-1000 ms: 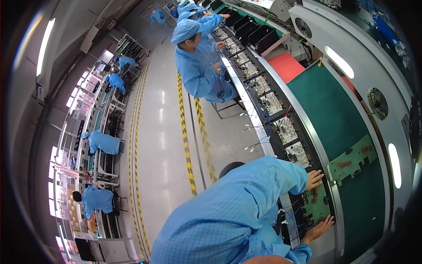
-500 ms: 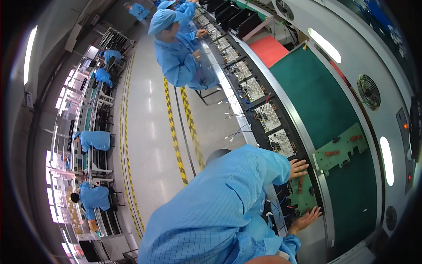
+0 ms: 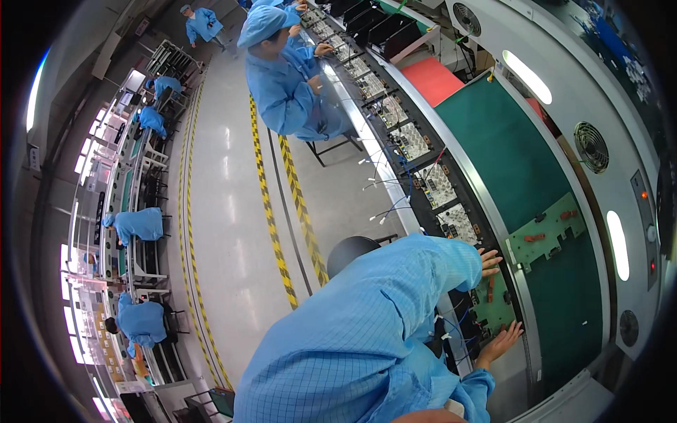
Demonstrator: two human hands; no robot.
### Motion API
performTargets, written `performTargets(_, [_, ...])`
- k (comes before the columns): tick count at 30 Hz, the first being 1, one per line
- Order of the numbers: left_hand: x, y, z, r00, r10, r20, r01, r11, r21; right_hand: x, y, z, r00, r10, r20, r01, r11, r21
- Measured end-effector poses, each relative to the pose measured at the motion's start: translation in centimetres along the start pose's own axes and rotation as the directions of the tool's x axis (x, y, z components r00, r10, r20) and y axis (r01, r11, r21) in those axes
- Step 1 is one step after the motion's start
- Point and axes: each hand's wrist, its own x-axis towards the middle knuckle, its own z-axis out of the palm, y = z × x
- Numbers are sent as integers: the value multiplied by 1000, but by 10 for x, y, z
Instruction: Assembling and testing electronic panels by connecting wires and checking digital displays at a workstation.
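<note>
Between my two hands lies a green circuit board [image 3: 493,302] with orange-red parts on it, set in the dark track of the assembly line. My left hand [image 3: 489,263] is at the board's far end, its fingers stretched out and apart. My right hand [image 3: 502,344] is at the near end, palm partly up and fingers spread, with the fingertips by the track's edge. Neither hand is wrapped round anything. Loose blue and dark wires [image 3: 460,330] lie at the board's left side, partly hidden by my blue sleeves.
Further along the track sit several open units with silvery plates [image 3: 457,224], white-tipped wires [image 3: 386,210] hanging off their left side. Another green board [image 3: 546,233] rests on the green mat [image 3: 564,303] at right. A co-worker [image 3: 278,84] sits at the line; a black stool [image 3: 350,255] stands left.
My view has shifted slightly. My right hand has turned a little and its fingers point more upward. A distant person in the aisle shows more fully. The board stays between my hands.
</note>
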Motion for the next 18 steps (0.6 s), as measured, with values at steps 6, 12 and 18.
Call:
performTargets(6, [11,15,7,999,-49,-4,48,990,-132,-1,-1,-6,999,-25,43,36,960,-277])
performTargets(12, [3,3,0,997,-73,-1,69,952,-297,3,13,5,997,-81,20,83,990,-110])
performTargets(18, [-9,-29,-3,947,-230,-224,-100,451,-887,6,0,-6,997,-41,59,55,965,-255])
